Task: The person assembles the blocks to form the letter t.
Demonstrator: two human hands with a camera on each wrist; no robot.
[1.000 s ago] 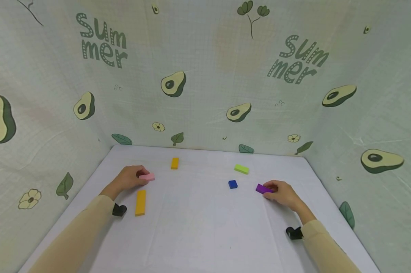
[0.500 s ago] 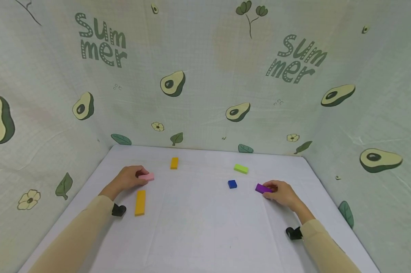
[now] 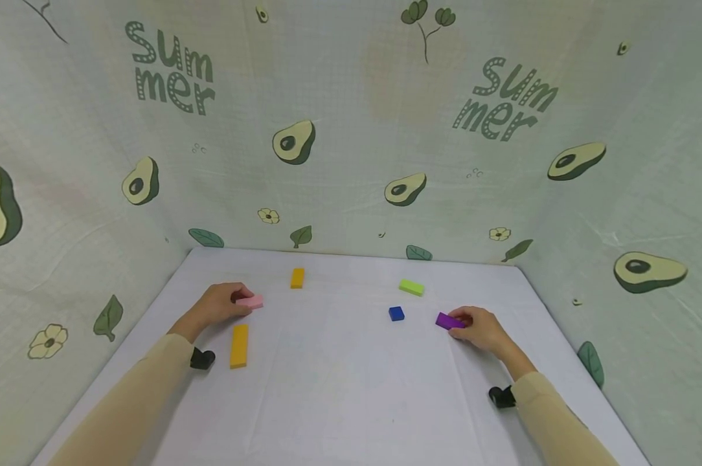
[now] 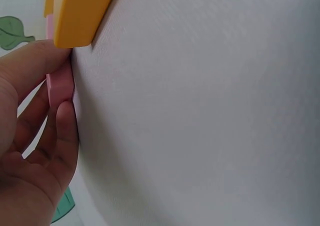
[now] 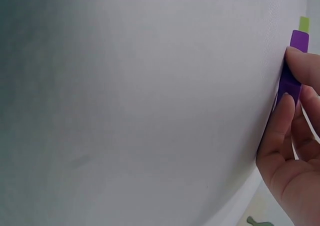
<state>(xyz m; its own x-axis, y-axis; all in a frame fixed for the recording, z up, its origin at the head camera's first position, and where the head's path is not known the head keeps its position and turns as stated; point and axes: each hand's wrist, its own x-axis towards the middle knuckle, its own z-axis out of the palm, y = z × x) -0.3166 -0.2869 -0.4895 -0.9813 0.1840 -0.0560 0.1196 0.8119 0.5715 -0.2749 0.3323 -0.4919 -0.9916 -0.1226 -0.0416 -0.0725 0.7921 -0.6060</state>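
Observation:
On the left of the table, my left hand (image 3: pixel 223 303) pinches a pink block (image 3: pixel 254 301) between thumb and fingers. In the left wrist view the pink block (image 4: pixel 61 83) lies against the white cloth, its far part hidden behind the thumb and a yellow block (image 4: pixel 82 16). Over on the right, my right hand (image 3: pixel 480 330) grips a purple block (image 3: pixel 447 321) by its right end. The right wrist view has the purple block (image 5: pixel 299 41) between thumb and fingertips, low at the cloth. Closest to that hand is a small blue block (image 3: pixel 396 314).
A long yellow block (image 3: pixel 239 346) lies just in front of the left hand. Farther back are a shorter yellow block (image 3: pixel 297 278) and a lime green block (image 3: pixel 412 287). Patterned cloth walls (image 3: pixel 339 129) enclose the white table (image 3: pixel 351 401) at the back and sides.
The whole head view shifts very slightly. Both hands keep their hold on the pink and purple blocks, and no block visibly moves on the table.

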